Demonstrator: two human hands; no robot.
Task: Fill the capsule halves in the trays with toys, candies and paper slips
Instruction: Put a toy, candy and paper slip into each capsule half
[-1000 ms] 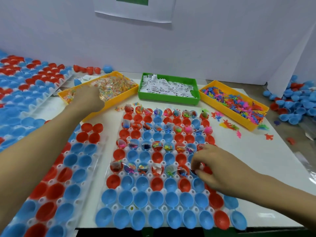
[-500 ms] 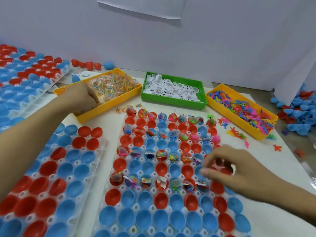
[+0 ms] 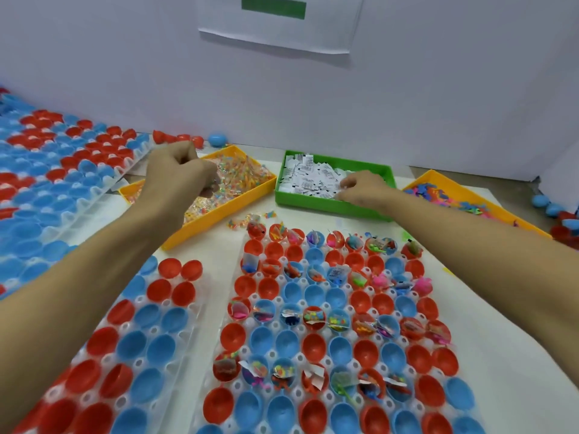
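Observation:
The centre tray (image 3: 247,322) holds red and blue capsule halves; several rows carry toys, candies and slips, the rest are bare. My left hand (image 3: 181,175) is a fist above the yellow candy tray (image 3: 219,214), fingers curled round clear candy packets (image 3: 238,173). My right hand (image 3: 360,186) reaches into the green tray (image 3: 329,208), its fingertips pinching at the white paper slips (image 3: 313,175). At the right, a second yellow tray (image 3: 438,180) holds small coloured plastic toys (image 3: 457,202).
Another tray (image 3: 125,325) of unfilled halves lies under my left forearm, and more trays of halves (image 3: 47,170) stretch along the far left. Loose capsules lie by the wall (image 3: 175,137) and at the right edge (image 3: 557,220). A few candies (image 3: 247,220) lie spilled beside the centre tray.
My right hand left the filled capsule row and moved forward into the green slip tray. My left hand rose out of the candy tray as a fist.

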